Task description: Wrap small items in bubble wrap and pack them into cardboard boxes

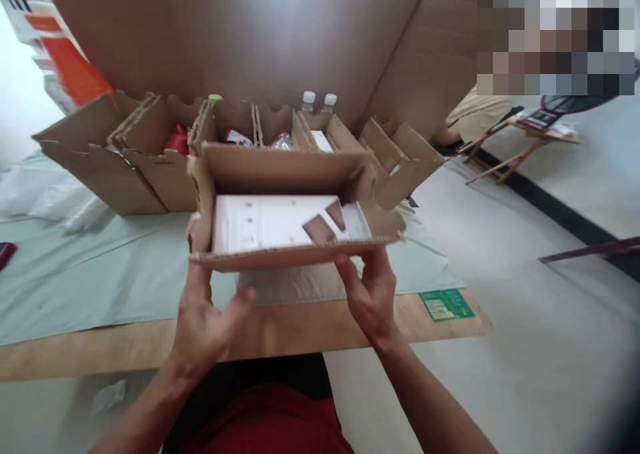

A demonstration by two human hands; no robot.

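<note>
Between my two hands is an open cardboard box (280, 262), tilted toward me above the table. Inside it lies a flat white piece (270, 221) with brown quadrilateral patches; I cannot tell whether it is a carton or a sheet. My left hand (207, 321) supports the box at its near left corner, fingers partly hidden behind it, thumb sticking out. My right hand (370, 294) grips the near right side from below, its thumb against the front wall. Behind the box stands a row of cardboard bins (160, 181), some holding red packets (179, 139) and clear plastic (283, 141).
A tall cardboard panel (250, 34) rises behind the bins. Two white-capped bottles (319, 102) stand at the back. Bubble wrap (60, 191) lies left on the green-covered table (125, 267). A green packet (447, 305) is at the front right edge. A wooden stand (520, 134) is farther right.
</note>
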